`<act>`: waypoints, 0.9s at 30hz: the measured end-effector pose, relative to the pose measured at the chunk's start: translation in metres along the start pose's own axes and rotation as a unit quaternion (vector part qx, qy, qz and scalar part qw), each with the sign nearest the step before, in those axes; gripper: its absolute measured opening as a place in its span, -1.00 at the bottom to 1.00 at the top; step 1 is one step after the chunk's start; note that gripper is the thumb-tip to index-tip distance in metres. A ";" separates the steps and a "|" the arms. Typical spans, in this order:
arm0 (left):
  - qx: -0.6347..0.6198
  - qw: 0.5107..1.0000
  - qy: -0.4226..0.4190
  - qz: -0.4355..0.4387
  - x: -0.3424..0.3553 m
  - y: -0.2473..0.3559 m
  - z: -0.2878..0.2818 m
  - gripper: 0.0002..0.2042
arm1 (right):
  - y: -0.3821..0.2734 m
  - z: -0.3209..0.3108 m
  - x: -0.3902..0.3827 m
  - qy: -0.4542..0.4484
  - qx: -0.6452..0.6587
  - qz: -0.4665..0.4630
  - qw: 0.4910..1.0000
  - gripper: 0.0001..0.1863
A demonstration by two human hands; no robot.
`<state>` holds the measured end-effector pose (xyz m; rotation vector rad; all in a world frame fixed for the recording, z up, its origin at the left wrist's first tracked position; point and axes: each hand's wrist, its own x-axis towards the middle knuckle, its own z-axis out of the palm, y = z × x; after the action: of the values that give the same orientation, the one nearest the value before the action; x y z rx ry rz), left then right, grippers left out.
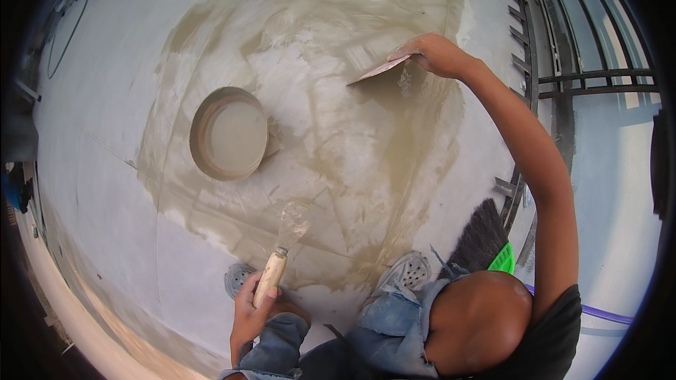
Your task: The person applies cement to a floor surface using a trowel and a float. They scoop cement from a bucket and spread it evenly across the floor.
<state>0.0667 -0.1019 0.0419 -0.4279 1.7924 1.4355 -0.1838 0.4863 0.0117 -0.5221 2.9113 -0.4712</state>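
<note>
My left hand (248,317) is closed round the wooden handle of a putty knife (271,278), low in the picture; its blade is smeared with grey-beige paste and points away from me. Farther off to the right, my right hand (438,55) grips a thin flat spreader (380,72), tilted with its lower edge close to the surface; whether that edge touches cannot be told. Beneath it lies a wet beige coat (331,127) in uneven streaks over the pale floor. A round tub (195,137) of greyish slurry stands on the coat, to the left of the spreader.
A broom with dark bristles (479,236) and a green head (502,259) lies by my right knee. Black metal railing (598,84) with short prongs lines the right edge. My grey clogs (410,271) stand at the near side. A thin cable (67,39) curves at far left.
</note>
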 end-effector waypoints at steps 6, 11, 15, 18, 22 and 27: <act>0.012 0.999 -0.035 -0.011 0.005 0.010 -0.001 -0.54 | -0.020 -0.006 -0.020 -0.033 -0.003 0.023 0.999 -0.59; 0.002 0.999 -0.041 -0.009 0.011 0.012 0.004 -0.56 | -0.045 0.017 -0.041 -0.010 0.002 0.010 1.000 -0.58; 0.018 0.999 -0.044 0.006 0.016 0.016 0.013 -0.56 | -0.045 0.038 -0.063 -0.008 -0.027 0.015 0.999 -0.53; 0.032 0.997 -0.061 0.018 0.020 0.020 0.009 -0.57 | -0.074 0.019 -0.076 -0.089 -0.033 0.066 0.993 -0.55; 0.073 0.991 -0.097 0.056 0.031 0.023 0.003 -0.58 | -0.089 0.019 -0.091 -0.049 -0.027 0.062 0.996 -0.54; 0.090 0.988 -0.092 0.080 0.036 0.029 0.015 -0.59 | -0.112 0.022 -0.095 -0.050 -0.029 0.053 0.997 -0.50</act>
<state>0.0293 -0.0722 0.0330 -0.0552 1.8179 1.3570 -0.0557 0.4146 0.0366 -0.3841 2.8463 -0.3383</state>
